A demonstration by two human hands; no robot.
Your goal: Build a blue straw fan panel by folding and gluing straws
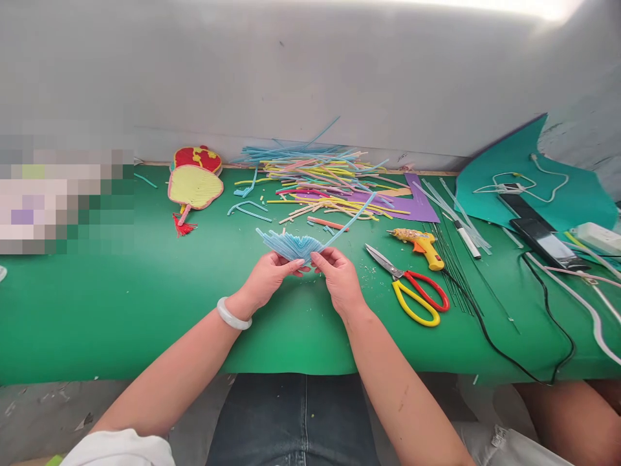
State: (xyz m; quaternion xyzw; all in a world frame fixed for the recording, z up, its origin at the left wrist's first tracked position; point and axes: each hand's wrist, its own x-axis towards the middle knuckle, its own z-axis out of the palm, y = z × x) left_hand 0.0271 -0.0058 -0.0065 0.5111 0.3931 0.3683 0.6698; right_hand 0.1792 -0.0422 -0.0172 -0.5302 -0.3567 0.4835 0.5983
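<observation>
Between my two hands is a light blue fan-shaped piece made of pipe cleaners, its strips packed side by side with a V-shaped dip in the middle. My left hand pinches its lower left part with thumb and fingers. On the other side my right hand grips the lower right edge, thumb in front. One long blue pipe cleaner sticks out from the right end, up and away toward the pile. The fingertips behind the piece are partly hidden.
Loose pipe cleaners lie heaped at the back. To the right are scissors, a yellow hot glue gun, thin wires, a marker and a phone. Finished fan shapes lie back left. A black cord crosses the front edge.
</observation>
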